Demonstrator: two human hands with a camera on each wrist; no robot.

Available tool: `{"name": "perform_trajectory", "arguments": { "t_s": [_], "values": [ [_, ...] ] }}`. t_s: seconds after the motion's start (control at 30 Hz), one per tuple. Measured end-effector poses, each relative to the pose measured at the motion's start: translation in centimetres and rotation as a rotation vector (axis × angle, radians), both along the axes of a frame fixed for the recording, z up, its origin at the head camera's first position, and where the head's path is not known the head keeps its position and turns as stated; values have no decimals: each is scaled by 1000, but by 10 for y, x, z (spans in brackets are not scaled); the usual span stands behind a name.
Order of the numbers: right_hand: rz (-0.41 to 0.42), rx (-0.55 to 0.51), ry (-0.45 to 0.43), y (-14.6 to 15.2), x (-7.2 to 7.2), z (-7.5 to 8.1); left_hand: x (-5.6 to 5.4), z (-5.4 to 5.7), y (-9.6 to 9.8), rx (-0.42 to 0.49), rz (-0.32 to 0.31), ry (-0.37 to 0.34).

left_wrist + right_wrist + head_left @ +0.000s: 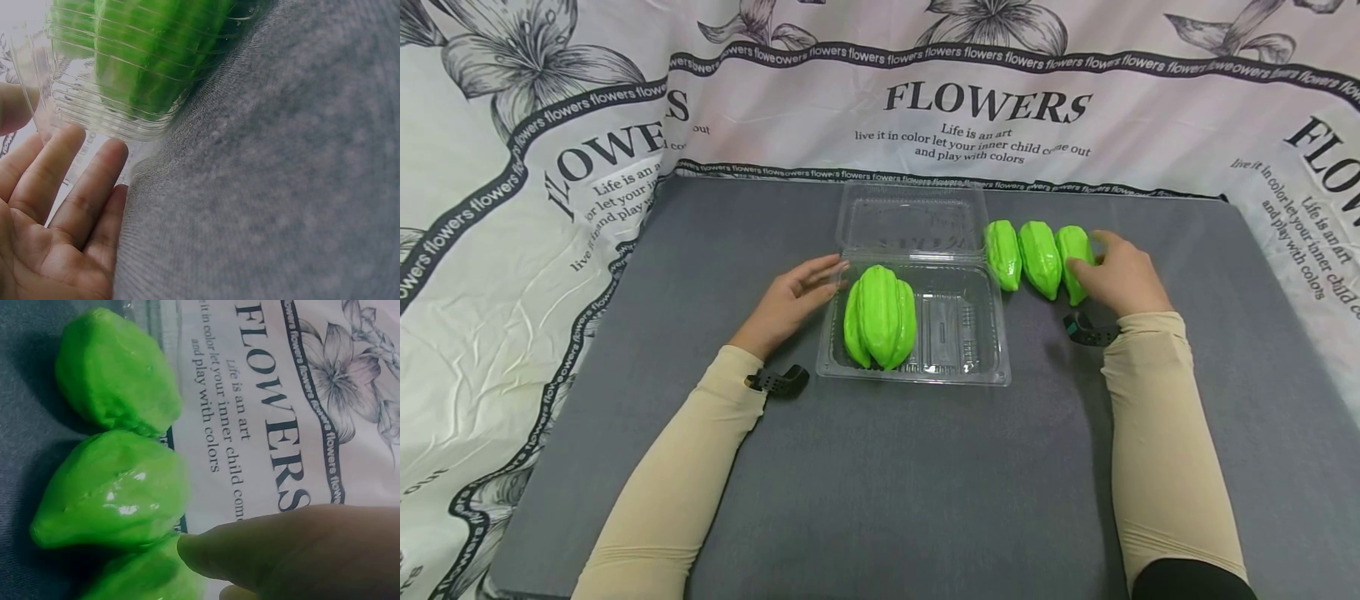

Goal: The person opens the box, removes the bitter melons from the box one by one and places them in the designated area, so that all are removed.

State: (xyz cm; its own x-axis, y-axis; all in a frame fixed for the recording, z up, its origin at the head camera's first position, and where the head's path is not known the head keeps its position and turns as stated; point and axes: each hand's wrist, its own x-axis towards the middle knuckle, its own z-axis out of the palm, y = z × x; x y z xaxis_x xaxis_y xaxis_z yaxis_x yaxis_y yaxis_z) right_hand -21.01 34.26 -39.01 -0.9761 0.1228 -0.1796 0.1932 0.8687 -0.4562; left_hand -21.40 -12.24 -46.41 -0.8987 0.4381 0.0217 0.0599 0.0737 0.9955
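Observation:
A clear plastic clamshell box (958,371) lies with its lid folded back, and ridged green star fruit (883,321) are piled in its left half. My left hand (793,296) is at the box's left side; in the left wrist view its loosely extended fingers (94,194) reach the ribbed wall. Right of the lid, three more star fruit stand in a row: left (1003,254), middle (1040,257) and right (1072,250). My right hand (1123,271) holds the rightmost one, its thumb (219,553) against the fruit and its other fingers behind.
The raised lid (913,218) leans toward the back of the grey tabletop (925,483). A white cloth (775,117) printed with flowers and lettering hangs behind and along the left side. Dark bands (778,382) sit on both wrists.

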Motion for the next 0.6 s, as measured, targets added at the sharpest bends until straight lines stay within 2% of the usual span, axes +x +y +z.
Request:
{"name": "perform_trajectory", "arguments": {
  "t_s": [0.13, 0.3, 0.6],
  "values": [
    [6, 18, 29, -4, 1, 6, 0, -1, 0, -3, -3, 1],
    [31, 18, 105, -19, 6, 17, 0, -1, -1, -2, 0, -6],
    [55, 21, 172, -63, 25, 43, -1, -2, -1, -3, -1, -3]
  ]
}}
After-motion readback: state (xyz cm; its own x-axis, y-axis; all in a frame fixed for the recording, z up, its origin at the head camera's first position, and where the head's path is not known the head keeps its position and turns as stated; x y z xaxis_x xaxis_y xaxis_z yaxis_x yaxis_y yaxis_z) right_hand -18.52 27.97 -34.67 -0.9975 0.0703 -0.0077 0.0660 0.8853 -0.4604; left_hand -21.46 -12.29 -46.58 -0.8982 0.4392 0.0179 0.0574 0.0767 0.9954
